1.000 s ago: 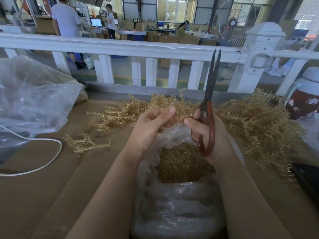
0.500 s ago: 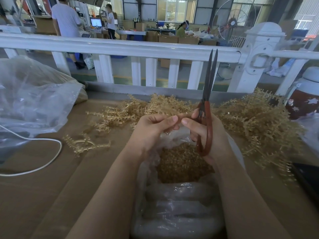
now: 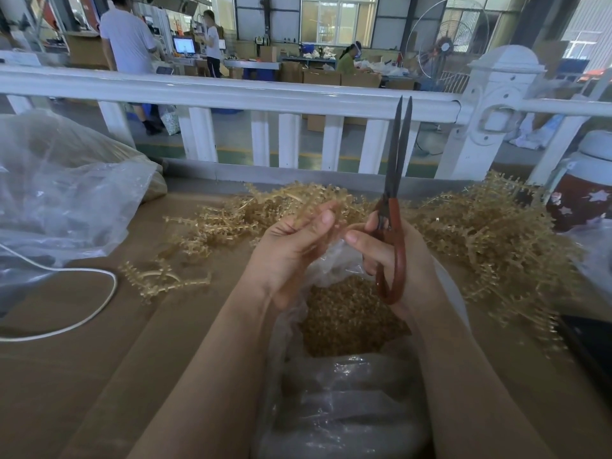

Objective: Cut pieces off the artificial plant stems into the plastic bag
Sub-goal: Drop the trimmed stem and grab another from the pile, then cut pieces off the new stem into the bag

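The plastic bag (image 3: 334, 409) holds many cut bits — big stem piles (image 3: 490, 233) wait mid-frame. Left hand (image 3: 291, 250) pinches a stem (image 3: 308, 210); right hand (image 3: 397, 256) grips nearly closed scissors (image 3: 394, 193).

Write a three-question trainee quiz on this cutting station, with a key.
1. True or false: the scissors point blades-up, toward the white railing.
2. What lies directly under both hands? A) the white cable B) the open plastic bag holding cut pieces C) the patterned jar
3. Fill in: the left hand holds a plant ____.

Key
1. True: the right hand grips the red handles, blades nearly closed and upright.
2. B.
3. Stem, blurred in this frame; loose stems are piled behind and to the right.
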`<state>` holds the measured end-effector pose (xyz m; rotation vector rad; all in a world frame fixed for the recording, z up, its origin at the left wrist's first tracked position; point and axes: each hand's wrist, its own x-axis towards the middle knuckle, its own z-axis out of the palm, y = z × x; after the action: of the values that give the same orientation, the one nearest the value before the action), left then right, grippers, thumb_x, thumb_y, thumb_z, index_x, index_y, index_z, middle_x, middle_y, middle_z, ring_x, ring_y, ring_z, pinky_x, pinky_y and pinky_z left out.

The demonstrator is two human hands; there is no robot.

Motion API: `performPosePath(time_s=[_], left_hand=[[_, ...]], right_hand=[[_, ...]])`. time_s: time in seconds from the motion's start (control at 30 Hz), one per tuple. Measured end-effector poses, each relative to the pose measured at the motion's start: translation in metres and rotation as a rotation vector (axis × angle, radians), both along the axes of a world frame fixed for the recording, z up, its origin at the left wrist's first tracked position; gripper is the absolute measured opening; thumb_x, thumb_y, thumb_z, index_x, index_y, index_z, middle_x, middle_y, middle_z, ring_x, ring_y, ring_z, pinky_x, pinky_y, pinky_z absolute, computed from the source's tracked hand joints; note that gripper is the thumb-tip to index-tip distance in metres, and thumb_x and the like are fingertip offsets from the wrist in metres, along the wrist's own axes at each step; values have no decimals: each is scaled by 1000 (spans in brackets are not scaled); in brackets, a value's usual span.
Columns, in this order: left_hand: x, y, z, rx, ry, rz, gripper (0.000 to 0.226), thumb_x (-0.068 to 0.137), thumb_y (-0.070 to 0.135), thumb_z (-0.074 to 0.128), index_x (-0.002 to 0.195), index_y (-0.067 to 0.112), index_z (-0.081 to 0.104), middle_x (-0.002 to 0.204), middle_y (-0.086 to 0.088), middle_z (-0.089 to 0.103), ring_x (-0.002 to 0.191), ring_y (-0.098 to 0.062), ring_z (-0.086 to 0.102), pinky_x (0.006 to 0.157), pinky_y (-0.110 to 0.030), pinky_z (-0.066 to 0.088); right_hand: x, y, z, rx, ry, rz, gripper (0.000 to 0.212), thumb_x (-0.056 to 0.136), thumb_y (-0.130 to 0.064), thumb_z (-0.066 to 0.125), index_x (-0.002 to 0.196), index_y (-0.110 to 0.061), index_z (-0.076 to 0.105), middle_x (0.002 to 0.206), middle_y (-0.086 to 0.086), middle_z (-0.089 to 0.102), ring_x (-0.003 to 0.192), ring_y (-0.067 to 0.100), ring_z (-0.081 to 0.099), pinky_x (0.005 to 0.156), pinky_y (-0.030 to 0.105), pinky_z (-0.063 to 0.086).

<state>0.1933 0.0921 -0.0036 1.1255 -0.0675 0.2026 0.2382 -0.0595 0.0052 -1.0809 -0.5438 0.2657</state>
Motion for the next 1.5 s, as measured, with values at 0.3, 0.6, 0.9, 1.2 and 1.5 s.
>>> performPosePath(time_s=[0.3, 0.6, 0.9, 1.2, 1.5], left_hand=[[-1, -1, 1, 96, 107, -51, 39, 74, 37, 72, 106, 15, 72, 123, 13, 69, 108, -3, 67, 88, -30, 41], [-8, 28, 0, -114, 171, -163, 84, 57, 86, 59, 97, 11, 64, 100, -7, 68, 96, -22, 63, 86, -37, 48], [-5, 27, -1, 1, 220, -167, 5, 72, 13, 76, 77, 15, 75, 90, -6, 77, 72, -9, 72, 66, -20, 57], [-7, 32, 1, 20, 169, -236, 41, 60, 29, 92, 92, 10, 74, 103, -9, 73, 95, -21, 73, 86, -35, 59], [-12, 30, 6, 161, 282, -294, 55, 40, 54, 94, 78, 17, 80, 105, -14, 75, 99, -28, 72, 90, -43, 53]], right_hand=[[-4, 2, 1, -54, -28, 16, 27, 83, 15, 64, 86, -6, 47, 59, -6, 65, 48, 0, 59, 48, 11, 45], [5, 2, -5, -134, -27, -54, 31, 86, 20, 59, 82, -10, 52, 71, -5, 60, 49, 1, 52, 48, 13, 43], [12, 0, -8, -132, -19, -45, 28, 88, 15, 59, 86, -12, 52, 63, -8, 54, 43, 7, 38, 42, 17, 34], [14, -1, -10, -112, 10, -54, 31, 90, 18, 53, 86, -13, 51, 60, -9, 54, 43, 9, 36, 40, 19, 31], [9, -2, -6, -213, -47, -35, 31, 90, 18, 53, 85, -12, 52, 58, -3, 41, 44, 11, 34, 44, 20, 29]])
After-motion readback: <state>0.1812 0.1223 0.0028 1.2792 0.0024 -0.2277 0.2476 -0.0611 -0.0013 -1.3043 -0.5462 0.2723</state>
